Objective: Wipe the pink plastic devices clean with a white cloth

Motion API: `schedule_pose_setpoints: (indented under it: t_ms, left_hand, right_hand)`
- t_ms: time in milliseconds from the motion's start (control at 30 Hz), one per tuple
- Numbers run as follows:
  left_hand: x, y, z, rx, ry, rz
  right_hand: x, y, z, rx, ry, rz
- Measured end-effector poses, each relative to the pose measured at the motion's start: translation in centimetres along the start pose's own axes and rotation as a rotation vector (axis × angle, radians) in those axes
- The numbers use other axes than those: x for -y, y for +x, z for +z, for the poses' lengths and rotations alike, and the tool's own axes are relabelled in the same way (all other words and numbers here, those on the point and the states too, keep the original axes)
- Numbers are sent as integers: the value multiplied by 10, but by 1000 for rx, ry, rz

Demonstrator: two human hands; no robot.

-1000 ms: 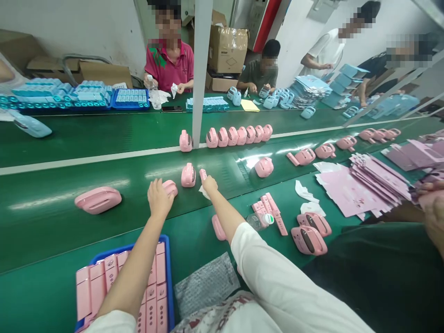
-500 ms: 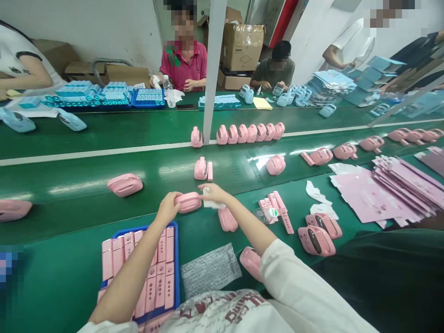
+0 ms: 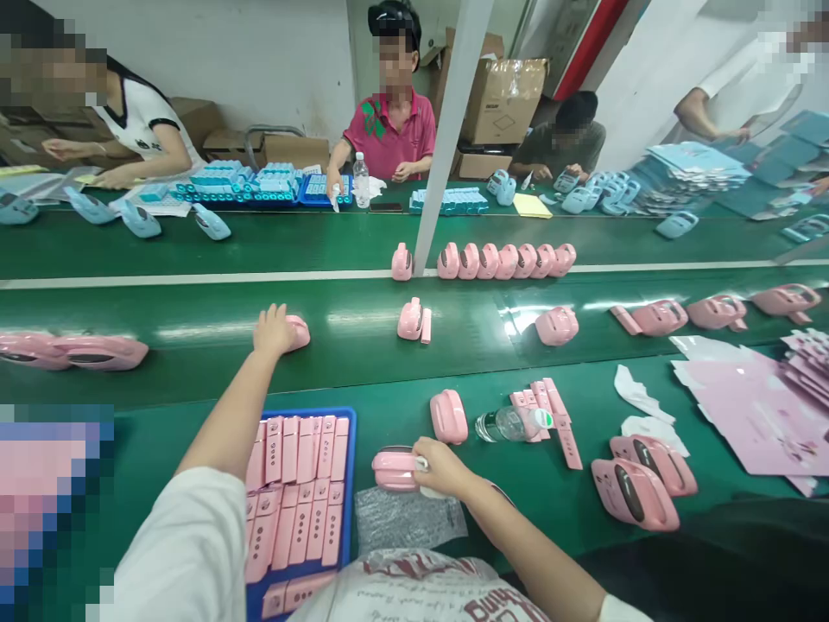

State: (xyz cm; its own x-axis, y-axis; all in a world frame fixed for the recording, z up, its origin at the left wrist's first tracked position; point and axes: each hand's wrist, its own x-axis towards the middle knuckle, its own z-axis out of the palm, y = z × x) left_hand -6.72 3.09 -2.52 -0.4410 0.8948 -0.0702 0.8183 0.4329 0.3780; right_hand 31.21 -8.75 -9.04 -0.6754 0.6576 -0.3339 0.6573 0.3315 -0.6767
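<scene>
On the green belt, my left hand [image 3: 274, 330] reaches forward, its fingers closed over a rounded pink plastic device [image 3: 299, 333]. My right hand [image 3: 446, 468] grips the end of another pink handled device [image 3: 394, 470] at the near table edge, with a bit of white cloth [image 3: 422, 464] between the fingers. Below that device lies a grey foam sheet [image 3: 411, 521]. Just beyond it rests one more pink device [image 3: 448, 416]. Under my left forearm stands a blue tray [image 3: 353, 484] with rows of pink rectangular pieces [image 3: 301, 527].
A clear bottle [image 3: 509, 425] lies by loose pink pieces [image 3: 562, 423]. Two pink devices [image 3: 635, 494], white wipes [image 3: 642, 393] and pink sheets [image 3: 731, 406] are to the right. More pink devices stand along the belt. A slanted post [image 3: 453, 130] rises mid-view; co-workers sit opposite.
My hands have separated. The right has drawn a pink device back toward me, over the foam sheet; the left has gone forward onto another device on the belt. The view has turned left.
</scene>
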Motion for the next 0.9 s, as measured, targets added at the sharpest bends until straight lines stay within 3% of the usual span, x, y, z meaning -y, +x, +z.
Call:
schedule_pose_setpoints:
  t_ms: [100,200,367,600,733,833,900]
  left_hand:
    - [7,21,-6,41,103,-91]
    - [-1,10,-2,107,173,-21]
    - [-38,-54,19,226,183,272]
    - [-86,-167,83,483,40,620]
    - [-91,-196,97,509,-46,696]
    - [-80,-208,93,443,-82,671]
    - [-70,-221,87,394,-227,581]
  right_hand:
    - [-4,-7,0,-10,32,16]
    - [-5,-11,2,-27,71,34]
    - [-2,-23,-1,-24,139,38]
    - [3,-56,-24,-1,279,-19]
    - [6,-75,-28,-61,416,-36]
    - [6,-83,-27,-143,552,-33]
    - [7,-85,-28,-176,669,-16]
